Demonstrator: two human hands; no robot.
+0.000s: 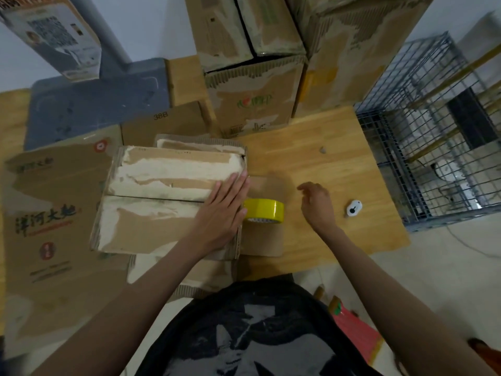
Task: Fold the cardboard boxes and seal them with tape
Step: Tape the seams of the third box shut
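Now the flat left hand (pixel 226 210) is pressing the cardboard box (pixel 168 202) flaps closed while the empty, loosely curled right hand (pixel 317 204) is hovering beside the yellow tape roll (pixel 264 210), likely to be grasped next for sealing.

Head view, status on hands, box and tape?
Left hand flat on box, flaps closed, no tape on seam. Right hand empty, fingers loose. Yellow tape roll between them, unobstructed.

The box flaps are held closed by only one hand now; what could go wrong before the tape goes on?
1. The left hand presses only the right end of the flaps. The far end is free, so the seam could gape open.
2. The right hand holds nothing, and the yellow tape roll lies partly tucked under the left hand, so grabbing it may shift the box.
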